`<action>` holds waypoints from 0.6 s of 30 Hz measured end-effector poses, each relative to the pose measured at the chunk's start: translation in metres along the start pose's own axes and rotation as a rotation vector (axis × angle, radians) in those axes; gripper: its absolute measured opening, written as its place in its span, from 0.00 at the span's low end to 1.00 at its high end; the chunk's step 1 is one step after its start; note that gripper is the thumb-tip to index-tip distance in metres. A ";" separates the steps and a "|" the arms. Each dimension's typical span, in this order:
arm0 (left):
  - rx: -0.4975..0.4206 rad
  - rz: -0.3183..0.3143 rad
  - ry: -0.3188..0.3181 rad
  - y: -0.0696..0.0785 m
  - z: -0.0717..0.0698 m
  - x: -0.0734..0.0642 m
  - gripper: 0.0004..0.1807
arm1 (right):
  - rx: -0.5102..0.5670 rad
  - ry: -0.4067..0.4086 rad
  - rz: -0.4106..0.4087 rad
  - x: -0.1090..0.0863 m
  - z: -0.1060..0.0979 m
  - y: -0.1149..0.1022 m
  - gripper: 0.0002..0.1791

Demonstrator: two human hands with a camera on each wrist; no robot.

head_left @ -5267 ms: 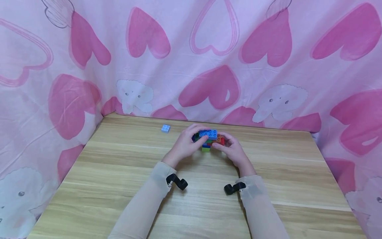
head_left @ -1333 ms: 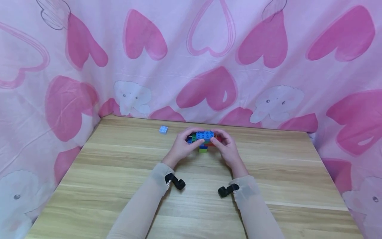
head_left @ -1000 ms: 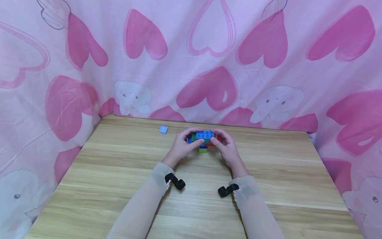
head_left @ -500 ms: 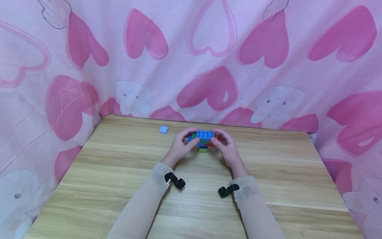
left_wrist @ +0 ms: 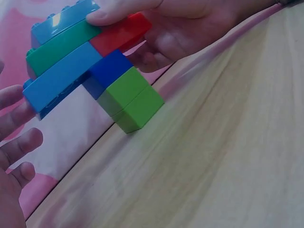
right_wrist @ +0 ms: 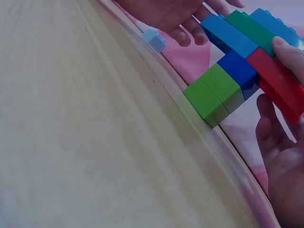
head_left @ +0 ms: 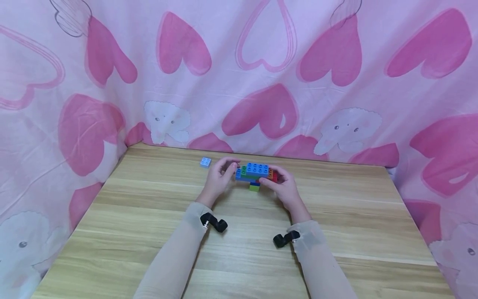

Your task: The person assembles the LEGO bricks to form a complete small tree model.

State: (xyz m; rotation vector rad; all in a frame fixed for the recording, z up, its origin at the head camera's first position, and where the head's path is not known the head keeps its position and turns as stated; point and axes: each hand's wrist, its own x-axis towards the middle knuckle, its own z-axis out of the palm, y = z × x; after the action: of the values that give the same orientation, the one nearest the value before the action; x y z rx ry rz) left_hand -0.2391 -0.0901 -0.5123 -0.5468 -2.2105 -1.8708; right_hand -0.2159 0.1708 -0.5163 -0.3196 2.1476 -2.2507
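Observation:
A stack of toy building bricks stands near the back of the table: two lime green bricks at the foot, a dark blue one over them, then a wider layer with a blue brick and a red brick. Green and orange bricks lie above, topped by a long blue brick. My right hand grips its right side, thumb on the front and fingers behind the red brick. At the left end, my left hand holds nothing; its loosely bent fingers are close to the blue brick's end.
A single light blue brick lies at the back of the wooden table, behind and left of my left hand. A pink heart-patterned cloth hangs along the back and sides.
My left hand has let go of the brick stack and drawn back to the left. My right thumb has slid lower on the front; the stack stays in about the same place.

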 end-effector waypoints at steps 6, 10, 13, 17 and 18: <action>0.022 -0.034 0.069 0.001 -0.008 0.003 0.15 | 0.005 0.000 -0.003 -0.001 0.000 0.000 0.25; 0.055 -0.028 0.140 0.000 -0.018 0.004 0.11 | 0.006 0.000 -0.001 -0.001 -0.001 0.000 0.25; 0.077 -0.012 0.199 -0.001 -0.028 0.005 0.10 | 0.008 0.000 0.002 -0.001 -0.001 0.001 0.25; 0.090 0.007 0.268 -0.005 -0.042 0.005 0.11 | 0.008 -0.005 -0.001 -0.001 -0.001 0.001 0.24; 0.095 0.011 0.281 -0.006 -0.046 0.005 0.11 | 0.007 -0.006 -0.003 -0.001 -0.001 0.001 0.25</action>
State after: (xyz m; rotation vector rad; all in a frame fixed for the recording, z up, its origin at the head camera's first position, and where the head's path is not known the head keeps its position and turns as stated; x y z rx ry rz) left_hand -0.2504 -0.1348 -0.5071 -0.2603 -2.0916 -1.7073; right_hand -0.2153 0.1719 -0.5173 -0.3294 2.1371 -2.2557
